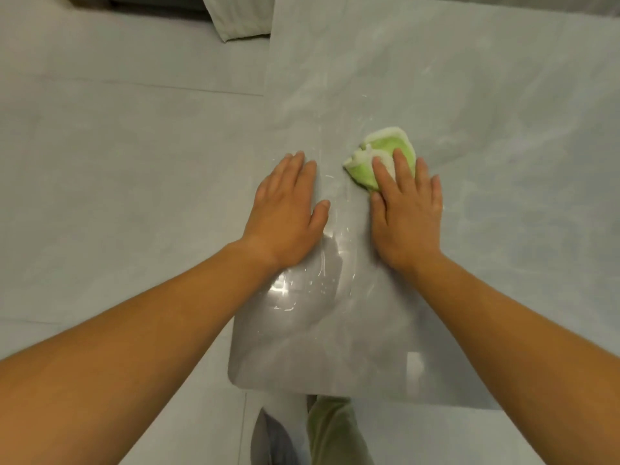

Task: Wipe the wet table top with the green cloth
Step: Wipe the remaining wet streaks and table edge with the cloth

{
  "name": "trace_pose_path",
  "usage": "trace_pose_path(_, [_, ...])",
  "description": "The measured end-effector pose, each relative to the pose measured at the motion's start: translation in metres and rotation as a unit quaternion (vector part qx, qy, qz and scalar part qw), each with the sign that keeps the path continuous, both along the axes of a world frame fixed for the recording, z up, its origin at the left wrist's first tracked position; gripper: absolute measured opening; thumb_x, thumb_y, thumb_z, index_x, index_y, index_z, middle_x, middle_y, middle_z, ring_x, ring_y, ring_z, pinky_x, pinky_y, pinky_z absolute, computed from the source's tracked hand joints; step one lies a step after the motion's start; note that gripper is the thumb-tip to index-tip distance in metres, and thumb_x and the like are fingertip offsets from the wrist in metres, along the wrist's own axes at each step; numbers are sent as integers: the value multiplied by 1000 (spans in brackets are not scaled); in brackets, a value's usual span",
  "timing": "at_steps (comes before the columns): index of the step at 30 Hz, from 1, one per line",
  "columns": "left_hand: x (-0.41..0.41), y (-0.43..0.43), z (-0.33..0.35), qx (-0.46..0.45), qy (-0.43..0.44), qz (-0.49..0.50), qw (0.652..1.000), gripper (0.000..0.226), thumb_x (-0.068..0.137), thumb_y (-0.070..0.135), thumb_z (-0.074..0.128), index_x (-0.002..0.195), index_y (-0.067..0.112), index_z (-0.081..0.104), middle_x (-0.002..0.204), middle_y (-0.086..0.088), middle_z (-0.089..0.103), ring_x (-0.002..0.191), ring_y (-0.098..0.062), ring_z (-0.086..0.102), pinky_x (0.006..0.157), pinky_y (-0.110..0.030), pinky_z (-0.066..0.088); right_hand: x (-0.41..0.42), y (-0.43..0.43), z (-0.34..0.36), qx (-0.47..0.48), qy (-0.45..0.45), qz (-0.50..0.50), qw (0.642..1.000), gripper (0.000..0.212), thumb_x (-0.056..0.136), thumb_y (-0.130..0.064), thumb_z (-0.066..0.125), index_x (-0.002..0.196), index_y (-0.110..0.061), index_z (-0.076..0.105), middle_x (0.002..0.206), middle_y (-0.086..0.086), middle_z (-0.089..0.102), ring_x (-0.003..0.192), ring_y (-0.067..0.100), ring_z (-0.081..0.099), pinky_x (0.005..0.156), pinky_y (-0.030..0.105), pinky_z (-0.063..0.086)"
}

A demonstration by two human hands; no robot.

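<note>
- While it lies bunched and folded on the table top point(486, 105), the green cloth point(385, 152) shows pale white edging along its far folds. It sits toward the left part of the surface.
- Pressing on the cloth's near side, the right hand point(407, 213) is flat, its fingers straight and slightly spread, with the fingertips on the fabric.
- Just to the left and apart from the cloth, the left hand point(287, 209) lies palm down on the table. Its straight fingers are close together, near the table's left edge.
- Between the two hands and nearer the person, a wet film point(312, 280) with glinting streaks and droplets covers the glossy grey surface.
- Pale floor tiles point(100, 146) surround the table, and a white cushion corner point(235, 18) shows at the far top.
- At the bottom, a leg in green trousers point(332, 434) and a grey shoe point(271, 437) are by the table's near edge.
</note>
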State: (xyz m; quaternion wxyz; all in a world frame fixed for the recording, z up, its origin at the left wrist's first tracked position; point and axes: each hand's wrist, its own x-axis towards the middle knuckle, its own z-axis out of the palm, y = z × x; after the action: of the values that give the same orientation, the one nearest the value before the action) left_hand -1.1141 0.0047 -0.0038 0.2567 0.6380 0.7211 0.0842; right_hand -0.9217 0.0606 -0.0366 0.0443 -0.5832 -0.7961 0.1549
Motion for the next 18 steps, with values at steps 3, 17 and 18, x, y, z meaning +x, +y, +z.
trace_pose_path(3, [-11,38,0,-9,12,12,1000,66,102,43,34,156,11,14,165,-9,6,152,-22,0,122,-39,4,17,-11,2,-4,8,62,998,51,103,-37,30,154,-32,31,166,1,22,153,34,12,124,51,7])
trace_pose_path(17, [-23,111,-6,-8,22,38,999,70,97,50,27,153,7,23,165,-12,7,152,-23,0,123,-37,0,19,168,-5,14,1,130,991,50,102,-38,31,151,-32,39,163,0,29,152,32,20,123,50,11])
trace_pose_path(18, [-23,111,-6,-7,23,39,999,71,97,51,26,153,7,23,165,-11,7,152,-23,0,123,-37,0,16,186,-5,12,-1,110,994,51,101,-38,30,151,-32,38,163,0,28,152,33,19,122,50,11])
